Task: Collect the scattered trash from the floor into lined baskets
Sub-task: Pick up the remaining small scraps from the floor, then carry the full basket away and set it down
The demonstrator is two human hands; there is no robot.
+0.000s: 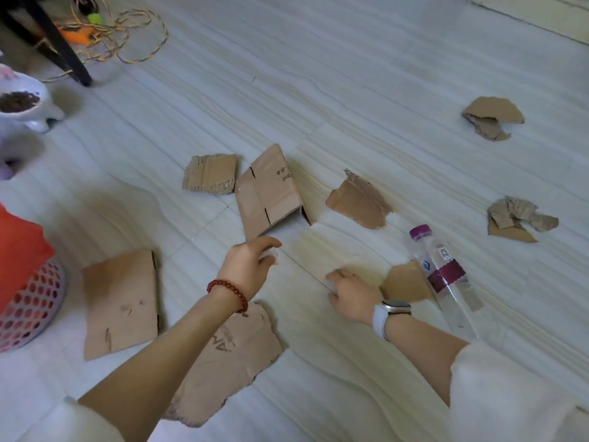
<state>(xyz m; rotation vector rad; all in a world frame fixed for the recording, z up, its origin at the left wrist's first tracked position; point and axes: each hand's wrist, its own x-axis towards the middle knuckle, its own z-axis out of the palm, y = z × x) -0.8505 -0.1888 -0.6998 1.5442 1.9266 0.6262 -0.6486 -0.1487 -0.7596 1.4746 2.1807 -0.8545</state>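
Pale wood-grain floor (366, 90) fills nearly the whole view, and most of the trash is lying on it, so the job looks barely begun. At the left edge stands a perforated basket (32, 311) with an orange-red liner (19, 250); what it holds cannot be seen from here. Cardboard is scattered widely: a flat sheet (122, 303) just right of the basket, a large torn sheet (229, 362) partly under the left forearm, a folded carton (271, 193) at centre with a corrugated scrap (210, 173) beside it, a torn piece (358, 202) right of centre, a small piece (404, 282) touching the plastic bottle (446, 275), and two crumpled pieces (490, 118) (516, 218) well apart at the right. The left hand (248, 266) hovers just below the carton, fingers loosely curled and holding nothing as far as the blur shows. The right hand (350, 295) sits low over the floor beside the small piece, fingers bent; whether it pinches anything I cannot tell. Upper left, twine (140, 36) and a pet food bowl (22, 103) look like no part of the clearing. By this view, every visible piece is yet to be gathered
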